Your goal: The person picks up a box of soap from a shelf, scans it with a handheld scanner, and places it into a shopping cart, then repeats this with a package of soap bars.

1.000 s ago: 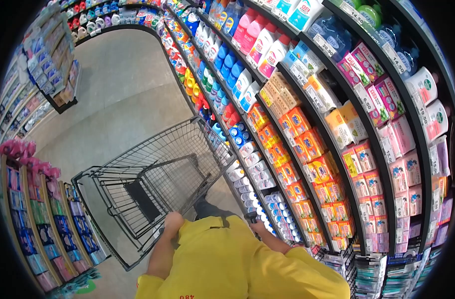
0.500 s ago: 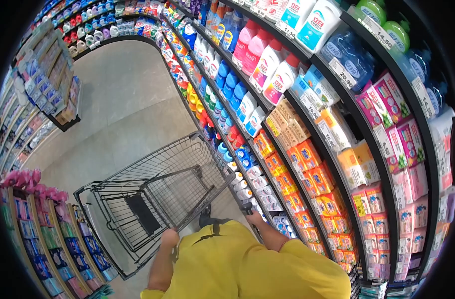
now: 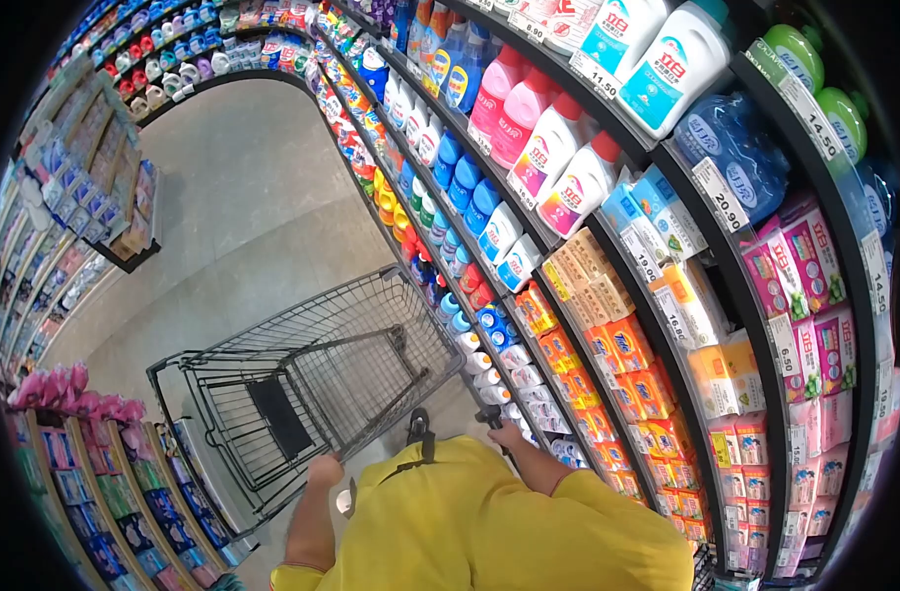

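A grey wire shopping cart [image 3: 302, 369] stands at an angle in front of me, with a dark panel [image 3: 279, 416] in its end. My left hand [image 3: 324, 471] is closed on the cart's near rim. To the right, my right hand [image 3: 506, 435] is wrapped round a black handle-like thing [image 3: 489, 418]; what it belongs to is hidden. My right hand is close to the lower shelves of white bottles [image 3: 493, 395]. A shoe [image 3: 419, 426] shows between my hands.
On the right, long shelves carry white detergent bottles [image 3: 580, 185], orange soap packs [image 3: 647, 394] and blue packs [image 3: 731, 158]. Pink-topped racks [image 3: 75, 399] stand at left, near the cart. A display stand [image 3: 100, 163] is further up the aisle floor [image 3: 238, 177].
The right-hand shelves appear shifted slightly right and down. My feet have moved in a step, with a shoe now visible between my hands. Both hands keep their hold.
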Action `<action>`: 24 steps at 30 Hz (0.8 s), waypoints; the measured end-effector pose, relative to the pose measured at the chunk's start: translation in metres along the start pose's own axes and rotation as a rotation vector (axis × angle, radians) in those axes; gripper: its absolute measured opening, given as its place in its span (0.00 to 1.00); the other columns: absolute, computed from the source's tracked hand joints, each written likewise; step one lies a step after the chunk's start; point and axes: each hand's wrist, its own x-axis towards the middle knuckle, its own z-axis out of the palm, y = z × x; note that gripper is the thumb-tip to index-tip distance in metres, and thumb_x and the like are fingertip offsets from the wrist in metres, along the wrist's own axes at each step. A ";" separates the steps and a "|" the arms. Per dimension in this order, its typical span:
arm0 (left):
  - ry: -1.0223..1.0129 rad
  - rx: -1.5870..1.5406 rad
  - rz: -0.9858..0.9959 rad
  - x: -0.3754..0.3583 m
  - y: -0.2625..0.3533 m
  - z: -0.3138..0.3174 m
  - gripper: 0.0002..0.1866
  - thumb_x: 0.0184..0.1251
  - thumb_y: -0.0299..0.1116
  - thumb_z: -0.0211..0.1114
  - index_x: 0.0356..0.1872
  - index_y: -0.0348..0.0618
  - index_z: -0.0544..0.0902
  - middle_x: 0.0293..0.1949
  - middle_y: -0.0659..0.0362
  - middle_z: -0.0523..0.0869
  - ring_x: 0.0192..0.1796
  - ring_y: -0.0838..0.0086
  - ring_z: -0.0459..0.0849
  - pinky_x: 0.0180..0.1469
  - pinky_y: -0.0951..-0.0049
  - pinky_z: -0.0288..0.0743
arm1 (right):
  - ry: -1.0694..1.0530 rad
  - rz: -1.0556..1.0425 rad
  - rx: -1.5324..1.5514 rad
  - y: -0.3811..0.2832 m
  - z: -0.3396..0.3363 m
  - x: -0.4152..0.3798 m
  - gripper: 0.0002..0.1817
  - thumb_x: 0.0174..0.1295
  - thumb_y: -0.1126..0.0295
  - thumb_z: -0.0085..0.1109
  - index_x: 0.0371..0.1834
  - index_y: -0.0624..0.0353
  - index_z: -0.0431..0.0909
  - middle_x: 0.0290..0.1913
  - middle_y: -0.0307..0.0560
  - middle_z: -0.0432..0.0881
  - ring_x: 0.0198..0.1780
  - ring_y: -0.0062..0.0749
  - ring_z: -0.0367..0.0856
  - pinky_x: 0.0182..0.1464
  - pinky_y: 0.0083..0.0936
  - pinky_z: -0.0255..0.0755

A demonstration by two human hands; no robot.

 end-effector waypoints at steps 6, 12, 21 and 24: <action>-0.044 0.019 0.004 0.018 -0.007 -0.028 0.19 0.56 0.33 0.54 0.50 0.53 0.81 0.50 0.53 0.82 0.54 0.60 0.79 0.55 0.64 0.73 | 0.002 0.029 0.081 -0.019 -0.006 -0.010 0.27 0.46 0.56 0.63 0.47 0.61 0.75 0.31 0.51 0.82 0.32 0.36 0.82 0.37 0.32 0.75; -0.040 0.063 0.029 0.027 -0.005 -0.069 0.19 0.54 0.31 0.53 0.49 0.52 0.81 0.48 0.53 0.83 0.53 0.59 0.80 0.54 0.62 0.74 | 0.165 -0.018 0.329 -0.077 -0.010 -0.013 0.27 0.52 0.56 0.63 0.53 0.57 0.72 0.24 0.43 0.77 0.23 0.27 0.77 0.23 0.26 0.71; -0.029 0.098 0.166 0.068 -0.033 -0.097 0.17 0.56 0.32 0.53 0.46 0.50 0.83 0.44 0.51 0.84 0.50 0.58 0.81 0.51 0.60 0.75 | 0.128 -0.237 0.632 -0.269 -0.005 -0.030 0.23 0.58 0.59 0.61 0.54 0.57 0.69 0.24 0.36 0.74 0.20 0.18 0.71 0.21 0.19 0.66; -0.041 0.100 0.169 0.076 -0.041 -0.112 0.16 0.57 0.33 0.52 0.45 0.49 0.83 0.44 0.51 0.84 0.50 0.58 0.81 0.51 0.60 0.75 | 0.050 -0.369 0.375 -0.308 0.009 -0.022 0.26 0.57 0.57 0.62 0.56 0.56 0.69 0.25 0.36 0.74 0.20 0.19 0.71 0.21 0.19 0.67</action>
